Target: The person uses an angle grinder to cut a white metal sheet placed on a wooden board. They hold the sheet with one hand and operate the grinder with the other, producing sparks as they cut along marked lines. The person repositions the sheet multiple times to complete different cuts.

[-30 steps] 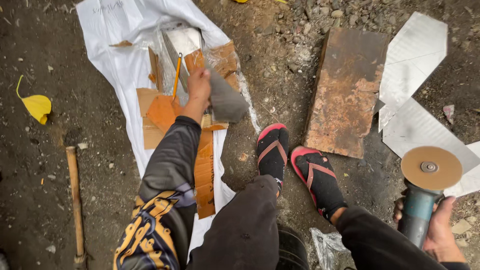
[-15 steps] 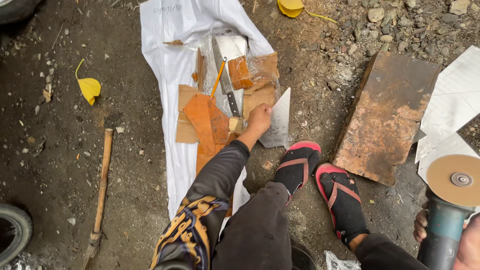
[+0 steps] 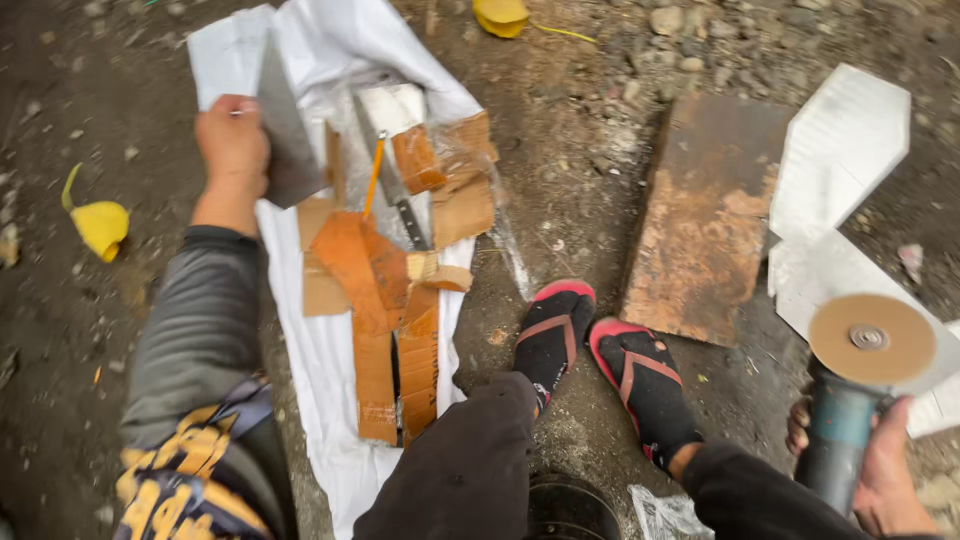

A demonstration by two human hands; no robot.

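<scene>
My left hand [image 3: 232,150] grips a flat grey metal piece [image 3: 283,130] and holds it over the upper left of a white sack [image 3: 330,40] spread on the dirt. My right hand [image 3: 885,470] holds a blue-grey angle grinder [image 3: 845,420] at the lower right, its tan disc [image 3: 872,338] facing up. On the sack lie several orange-brown rusty metal strips [image 3: 375,300], a pencil [image 3: 373,175] and a steel blade [image 3: 400,200].
A rusty steel plate [image 3: 705,215] lies on the ground right of my two sandalled feet [image 3: 600,355]. White sheet pieces [image 3: 840,150] sit at the right. Yellow objects [image 3: 100,225] rest on the dirt at the left and top. A black round thing [image 3: 570,510] is at the bottom.
My left hand has lifted the grey metal piece from the middle of the sack and carried it to the sack's upper left. The grinder stays in my right hand.
</scene>
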